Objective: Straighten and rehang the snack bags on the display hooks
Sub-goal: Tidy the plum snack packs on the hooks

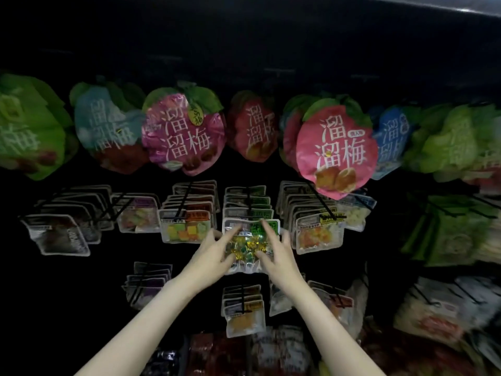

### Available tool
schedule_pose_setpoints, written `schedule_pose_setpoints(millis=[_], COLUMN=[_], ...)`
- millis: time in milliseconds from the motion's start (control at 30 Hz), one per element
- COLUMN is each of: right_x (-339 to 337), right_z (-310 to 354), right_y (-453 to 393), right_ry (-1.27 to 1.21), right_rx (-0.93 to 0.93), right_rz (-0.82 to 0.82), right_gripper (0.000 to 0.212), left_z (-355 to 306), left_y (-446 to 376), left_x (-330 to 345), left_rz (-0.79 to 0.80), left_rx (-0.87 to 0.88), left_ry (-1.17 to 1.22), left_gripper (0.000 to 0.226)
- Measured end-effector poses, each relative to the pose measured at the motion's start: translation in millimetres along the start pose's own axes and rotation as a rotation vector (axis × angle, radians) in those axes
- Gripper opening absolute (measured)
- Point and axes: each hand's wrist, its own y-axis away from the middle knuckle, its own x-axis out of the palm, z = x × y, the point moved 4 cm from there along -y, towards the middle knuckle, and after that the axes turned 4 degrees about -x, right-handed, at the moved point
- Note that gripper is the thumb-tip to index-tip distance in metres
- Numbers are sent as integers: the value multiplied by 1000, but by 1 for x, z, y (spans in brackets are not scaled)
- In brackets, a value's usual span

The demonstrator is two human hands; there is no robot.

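A clear snack bag (pixel 250 246) with a green label and yellow-green wrapped candies hangs at the front of the middle row, on a black hook (pixel 248 198) with more green-label bags behind it. My left hand (pixel 217 251) grips the bag's left side, fingers reaching up to its top edge. My right hand (pixel 276 249) grips its right side, fingers spread over the front and the top corner. The bag's lower part is partly hidden behind both hands.
Round plum snack bags (pixel 184 134) hang in a row above. Clear bags on hooks flank the held one: orange-label (pixel 185 226) to the left, yellow-label (pixel 318 232) to the right. More bags (pixel 244 312) hang below. Green bags (pixel 450 229) crowd the right.
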Motion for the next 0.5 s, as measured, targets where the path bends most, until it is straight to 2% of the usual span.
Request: schedule_pose_setpoints(millis=[200, 333, 433, 500], right_x=[-3, -3, -2, -2], right_z=[-8, -8, -11, -14], right_y=[-23, -28, -27, -26], right_ry=[57, 90, 85, 72], right_rx=[-6, -23, -21, -9], right_rz=[-29, 3, 32, 55], right_gripper=[51, 51, 52, 54], left_z=[1, 1, -1, 2], left_y=[-22, -24, -18, -20], left_x=[2, 2, 2, 8], left_rz=[-53, -102, -224, -239], left_rx=[21, -11, 133, 220], left_ry=[-228, -344, -480, -590], left_gripper=[64, 63, 66, 71])
